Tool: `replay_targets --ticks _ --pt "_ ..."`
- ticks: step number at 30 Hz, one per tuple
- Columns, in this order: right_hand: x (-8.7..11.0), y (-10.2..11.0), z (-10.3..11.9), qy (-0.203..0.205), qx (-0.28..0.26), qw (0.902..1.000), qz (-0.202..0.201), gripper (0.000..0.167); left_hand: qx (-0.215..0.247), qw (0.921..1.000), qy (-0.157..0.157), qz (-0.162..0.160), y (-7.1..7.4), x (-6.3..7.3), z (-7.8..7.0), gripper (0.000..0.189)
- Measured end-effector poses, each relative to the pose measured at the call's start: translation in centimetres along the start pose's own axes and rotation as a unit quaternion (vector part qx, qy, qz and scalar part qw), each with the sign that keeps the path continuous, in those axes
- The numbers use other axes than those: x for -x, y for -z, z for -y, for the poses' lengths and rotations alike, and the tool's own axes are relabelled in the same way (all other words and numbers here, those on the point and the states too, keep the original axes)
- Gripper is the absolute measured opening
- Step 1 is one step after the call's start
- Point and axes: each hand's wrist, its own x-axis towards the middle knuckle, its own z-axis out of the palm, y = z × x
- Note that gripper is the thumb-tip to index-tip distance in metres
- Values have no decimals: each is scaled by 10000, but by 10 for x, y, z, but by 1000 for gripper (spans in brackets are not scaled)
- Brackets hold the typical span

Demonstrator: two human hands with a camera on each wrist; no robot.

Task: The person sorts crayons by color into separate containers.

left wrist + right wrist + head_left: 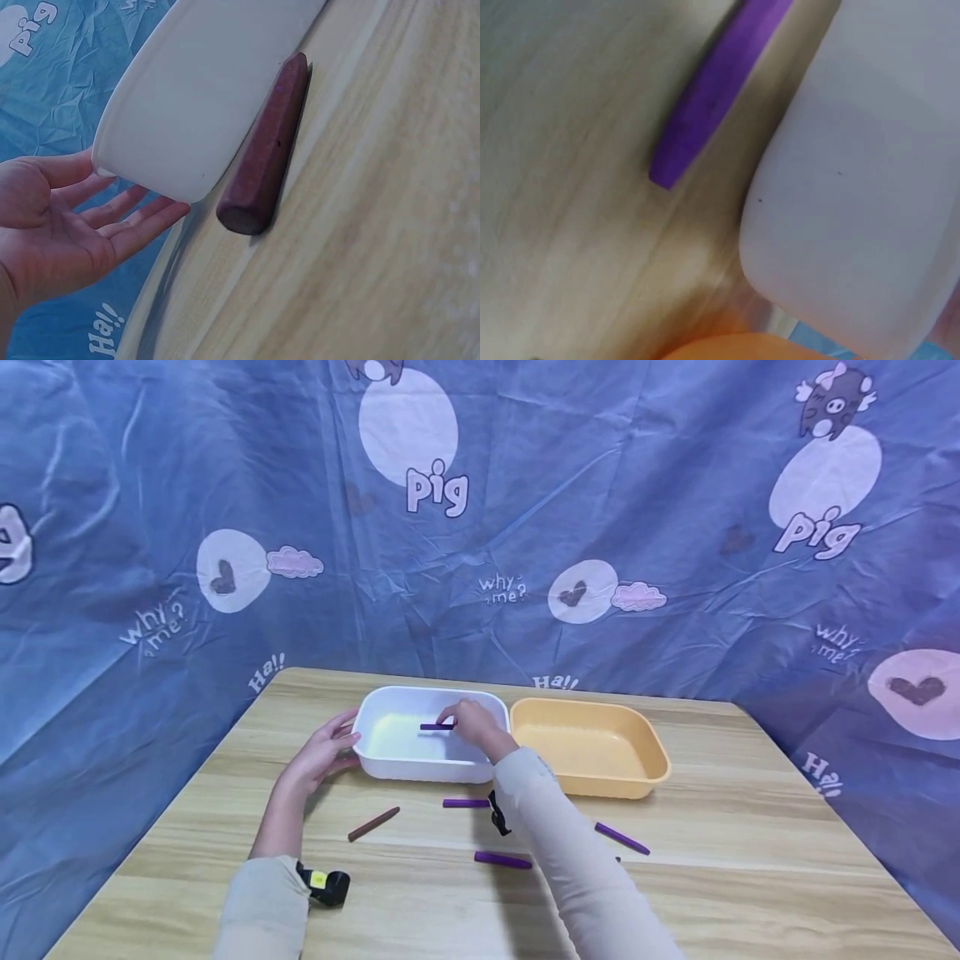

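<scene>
My right hand (474, 724) pinches a dark purple crayon (431, 727) inside the white plastic bin (420, 770), over its floor; whether the crayon touches the floor I cannot tell. At the bin's left end, my left hand (322, 753) rests against the rim and side. The left wrist view shows that hand (82, 225) with fingers extended and their tips against the white bin (195, 90). A brown crayon (373, 824) lies on the table in front of the bin. The right wrist view has a purple crayon (712, 90) beside the white wall; the right hand is scarcely visible there.
A yellow-orange bin (607, 785) stands against the white bin's right side. Purple crayons lie on the wooden table (750, 843): one (465, 803) before the white bin, another (502, 860) nearer me, a third (622, 838) right of my forearm. A patterned blue cloth (487, 543) hangs behind.
</scene>
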Motion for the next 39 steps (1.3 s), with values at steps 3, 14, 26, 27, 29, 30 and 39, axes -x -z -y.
replay_targets --ticks 3,14,26,27,29,30,39 --pt "1 -3 0 -53 26 10000 56 42 22 10000 5 -6 0 0 0 59" --pt "1 -13 -1 -277 -14 9993 252 41 20 10000 1 20 -3 -2 1 58" --pt "13 1 -3 381 9 9990 -250 40 -12 10000 12 40 -2 -2 2 59" --pt "15 4 -3 492 -1 9983 -310 39 17 10000 27 22 -1 -2 1 59" --pt "20 9 -2 713 -7 9964 -461 38 -3 10000 11 22 0 -1 1 59" --pt "23 12 -1 814 -16 9952 -547 37 -1 10000 7 14 1 -1 1 59" --pt "62 25 6 1184 -47 9865 -1130 37 -28 10000 5 7 2 0 1 59"
